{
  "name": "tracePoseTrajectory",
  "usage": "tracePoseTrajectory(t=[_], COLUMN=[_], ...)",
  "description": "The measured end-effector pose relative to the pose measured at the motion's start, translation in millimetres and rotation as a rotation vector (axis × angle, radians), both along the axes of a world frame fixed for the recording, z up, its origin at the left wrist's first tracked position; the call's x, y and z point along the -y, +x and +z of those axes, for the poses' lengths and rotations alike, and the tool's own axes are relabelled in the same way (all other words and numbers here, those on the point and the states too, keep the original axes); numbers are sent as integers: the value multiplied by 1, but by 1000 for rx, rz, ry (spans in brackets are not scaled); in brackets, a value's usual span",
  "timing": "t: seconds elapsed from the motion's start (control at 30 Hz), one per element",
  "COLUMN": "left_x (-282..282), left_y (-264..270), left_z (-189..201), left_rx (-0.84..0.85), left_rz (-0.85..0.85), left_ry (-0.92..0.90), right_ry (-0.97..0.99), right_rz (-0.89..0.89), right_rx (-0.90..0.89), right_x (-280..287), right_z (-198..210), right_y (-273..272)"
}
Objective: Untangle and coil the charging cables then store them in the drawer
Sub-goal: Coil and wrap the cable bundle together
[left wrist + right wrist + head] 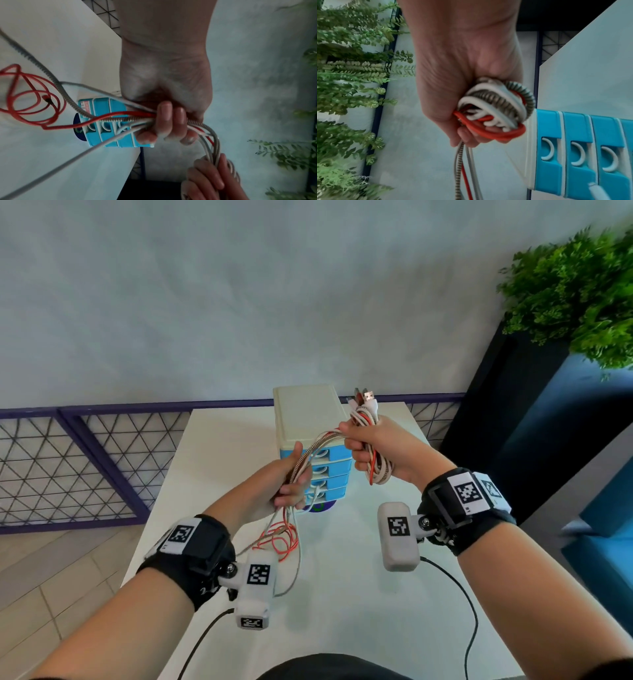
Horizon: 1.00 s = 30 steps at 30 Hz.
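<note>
My right hand [371, 448] grips a coiled bundle of cables [368, 436], white, red and braided grey, raised above the table; its loops [494, 108] bulge out of my fist, and plug ends [364, 398] stick up above it. Several strands run from the bundle down to my left hand [291, 484], whose fingers [164, 121] curl round them. Below that hand the loose red cable [32, 101] and grey tails [291, 546] hang and lie on the white table [342, 594]. A small drawer unit [310, 419] with blue drawers [576, 148], all closed, stands behind my hands.
A dark round object [320, 506] sits at the foot of the drawer unit. A purple wire fence [85, 460] runs behind the table. Green plants [575, 296] on a dark blue stand [534, 433] are at the right. Black wrist-camera leads [459, 583] trail over the table's near part.
</note>
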<state>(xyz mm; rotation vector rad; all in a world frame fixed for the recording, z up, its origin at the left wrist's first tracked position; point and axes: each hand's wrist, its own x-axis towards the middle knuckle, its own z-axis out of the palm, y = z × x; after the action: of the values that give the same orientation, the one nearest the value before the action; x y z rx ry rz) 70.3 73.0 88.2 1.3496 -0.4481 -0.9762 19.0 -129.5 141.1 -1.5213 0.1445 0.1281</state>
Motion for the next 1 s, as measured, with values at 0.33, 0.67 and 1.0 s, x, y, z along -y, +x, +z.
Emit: tracePoseTrajectory(t=[0.33, 0.67, 1.0], left_x=[30, 57, 81], left_y=[-26, -49, -40], left_z=[18, 22, 8], left_rx=[292, 1016, 786], left_rz=[244, 291, 159], left_ry=[23, 579, 872], right_ry=[125, 283, 32], right_rz=[-85, -114, -218], right_rx=[-3, -30, -38], right_x=[-19, -32, -29], right_z=[-31, -34, -38], right_y=[14, 16, 12])
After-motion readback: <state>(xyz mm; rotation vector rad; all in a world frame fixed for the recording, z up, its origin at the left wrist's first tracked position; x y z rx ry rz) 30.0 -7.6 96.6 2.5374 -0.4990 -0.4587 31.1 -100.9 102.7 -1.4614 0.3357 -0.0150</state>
